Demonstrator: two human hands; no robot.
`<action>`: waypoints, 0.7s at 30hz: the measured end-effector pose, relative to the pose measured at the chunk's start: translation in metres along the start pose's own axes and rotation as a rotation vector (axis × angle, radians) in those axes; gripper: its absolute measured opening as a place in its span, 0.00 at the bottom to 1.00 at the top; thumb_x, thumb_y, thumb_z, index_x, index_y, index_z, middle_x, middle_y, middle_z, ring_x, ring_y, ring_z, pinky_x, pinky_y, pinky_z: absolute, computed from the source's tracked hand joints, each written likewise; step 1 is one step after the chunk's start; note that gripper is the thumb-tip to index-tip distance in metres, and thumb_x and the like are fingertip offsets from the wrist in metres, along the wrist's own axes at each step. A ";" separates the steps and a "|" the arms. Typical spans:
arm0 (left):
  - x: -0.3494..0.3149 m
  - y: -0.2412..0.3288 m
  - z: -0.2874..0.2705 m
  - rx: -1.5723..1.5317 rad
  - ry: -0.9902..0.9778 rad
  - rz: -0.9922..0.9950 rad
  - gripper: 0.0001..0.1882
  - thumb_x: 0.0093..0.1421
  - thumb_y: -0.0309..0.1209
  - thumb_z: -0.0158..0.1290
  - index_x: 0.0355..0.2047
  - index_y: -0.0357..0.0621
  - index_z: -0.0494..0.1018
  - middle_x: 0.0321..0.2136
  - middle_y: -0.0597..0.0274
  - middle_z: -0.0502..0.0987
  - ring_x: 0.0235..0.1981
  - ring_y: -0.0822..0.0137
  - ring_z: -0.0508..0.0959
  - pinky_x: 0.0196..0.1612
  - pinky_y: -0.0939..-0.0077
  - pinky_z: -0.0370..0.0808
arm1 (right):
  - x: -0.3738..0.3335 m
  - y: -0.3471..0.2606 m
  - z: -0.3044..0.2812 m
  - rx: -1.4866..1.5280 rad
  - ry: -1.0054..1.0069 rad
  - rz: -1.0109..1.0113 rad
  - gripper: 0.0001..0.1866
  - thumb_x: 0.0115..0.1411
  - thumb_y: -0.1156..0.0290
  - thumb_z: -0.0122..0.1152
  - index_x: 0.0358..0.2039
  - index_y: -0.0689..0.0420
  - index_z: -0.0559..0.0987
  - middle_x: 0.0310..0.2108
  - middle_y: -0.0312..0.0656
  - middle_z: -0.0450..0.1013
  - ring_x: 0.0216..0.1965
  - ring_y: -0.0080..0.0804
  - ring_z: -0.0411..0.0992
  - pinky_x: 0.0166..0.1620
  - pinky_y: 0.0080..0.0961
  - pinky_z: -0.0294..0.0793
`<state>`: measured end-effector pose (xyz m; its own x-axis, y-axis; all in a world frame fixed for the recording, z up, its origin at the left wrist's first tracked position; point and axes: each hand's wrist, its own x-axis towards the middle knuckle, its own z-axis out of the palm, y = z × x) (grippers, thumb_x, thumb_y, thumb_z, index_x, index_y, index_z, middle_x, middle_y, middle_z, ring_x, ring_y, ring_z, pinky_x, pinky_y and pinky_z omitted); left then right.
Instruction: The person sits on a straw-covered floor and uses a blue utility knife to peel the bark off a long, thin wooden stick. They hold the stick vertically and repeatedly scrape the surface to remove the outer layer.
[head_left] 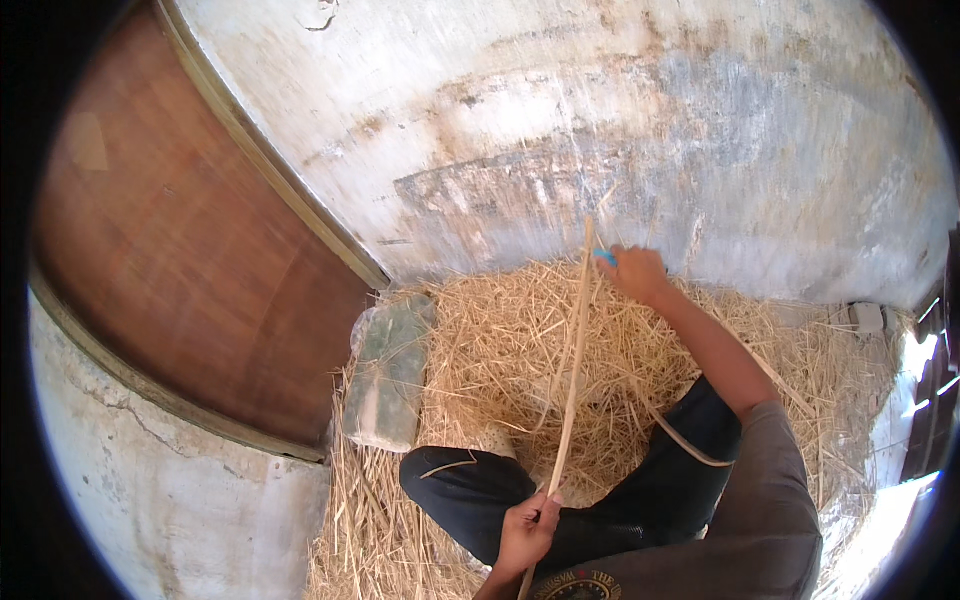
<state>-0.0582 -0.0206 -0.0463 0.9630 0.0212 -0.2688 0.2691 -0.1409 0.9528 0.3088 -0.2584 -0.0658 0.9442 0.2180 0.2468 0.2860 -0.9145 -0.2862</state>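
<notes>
My left hand is closed around the near part of a long, pale strip of wood or bamboo. The strip slants up and away from my lap toward the wall. Close to its far end, my right hand is closed on a small tool with a blue handle; its working part is too small to make out. A thin sliver sticks out beside the strip's tip. My right arm is stretched forward, and my legs in dark trousers are bent on either side of the strip.
Loose straw-like shavings cover the floor around me. A greenish stone block lies left of my knee, before a brown door panel. The stained white wall rises ahead. A small grey block sits at the right.
</notes>
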 end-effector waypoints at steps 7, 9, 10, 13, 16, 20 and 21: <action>-0.011 -0.013 0.006 0.197 0.053 0.119 0.16 0.65 0.31 0.49 0.51 0.37 0.73 0.17 0.78 0.65 0.20 0.86 0.63 0.22 0.88 0.60 | 0.005 0.034 0.018 0.018 0.041 -0.065 0.35 0.63 0.38 0.36 0.27 0.60 0.75 0.16 0.49 0.71 0.21 0.44 0.73 0.27 0.41 0.72; -0.008 -0.011 0.004 0.194 0.060 0.096 0.14 0.64 0.29 0.50 0.46 0.34 0.74 0.16 0.75 0.64 0.19 0.85 0.61 0.20 0.86 0.60 | 0.013 0.030 0.025 0.201 0.037 -0.048 0.37 0.63 0.37 0.35 0.24 0.61 0.74 0.14 0.49 0.69 0.20 0.43 0.72 0.29 0.42 0.71; -0.007 -0.008 0.002 0.192 0.061 0.085 0.12 0.64 0.29 0.50 0.43 0.32 0.75 0.15 0.73 0.64 0.19 0.85 0.61 0.20 0.86 0.60 | 0.015 0.034 0.025 0.268 -0.109 0.034 0.38 0.64 0.37 0.34 0.23 0.62 0.74 0.14 0.49 0.68 0.21 0.42 0.71 0.30 0.42 0.70; -0.003 0.000 -0.005 0.151 0.046 0.065 0.13 0.64 0.29 0.50 0.44 0.32 0.75 0.14 0.74 0.62 0.18 0.85 0.60 0.19 0.85 0.60 | 0.019 0.011 -0.006 0.450 -0.475 0.191 0.41 0.64 0.36 0.31 0.21 0.64 0.72 0.15 0.48 0.66 0.21 0.38 0.69 0.31 0.42 0.69; -0.001 -0.018 -0.009 0.124 0.034 0.065 0.13 0.65 0.31 0.49 0.44 0.33 0.75 0.13 0.76 0.61 0.17 0.85 0.60 0.18 0.85 0.58 | 0.017 0.013 -0.015 0.484 -0.553 0.224 0.42 0.63 0.34 0.29 0.21 0.64 0.72 0.15 0.46 0.66 0.21 0.37 0.68 0.30 0.41 0.68; 0.007 -0.008 -0.008 -0.064 -0.001 -0.043 0.14 0.67 0.33 0.47 0.44 0.35 0.75 0.13 0.76 0.60 0.14 0.85 0.59 0.17 0.86 0.55 | 0.002 0.011 -0.001 0.114 -0.261 0.076 0.41 0.62 0.33 0.31 0.21 0.62 0.74 0.14 0.45 0.68 0.20 0.39 0.70 0.27 0.41 0.69; 0.010 -0.007 -0.007 -0.075 0.011 -0.052 0.15 0.67 0.34 0.46 0.45 0.36 0.75 0.13 0.76 0.61 0.13 0.85 0.59 0.16 0.86 0.55 | -0.008 -0.002 0.000 -0.013 -0.162 0.021 0.41 0.62 0.33 0.32 0.21 0.62 0.74 0.13 0.45 0.68 0.20 0.40 0.71 0.26 0.41 0.69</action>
<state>-0.0499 -0.0121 -0.0545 0.9476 0.0373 -0.3172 0.3190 -0.0652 0.9455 0.3006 -0.2588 -0.0674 0.9643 0.2497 0.0880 0.2645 -0.9237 -0.2771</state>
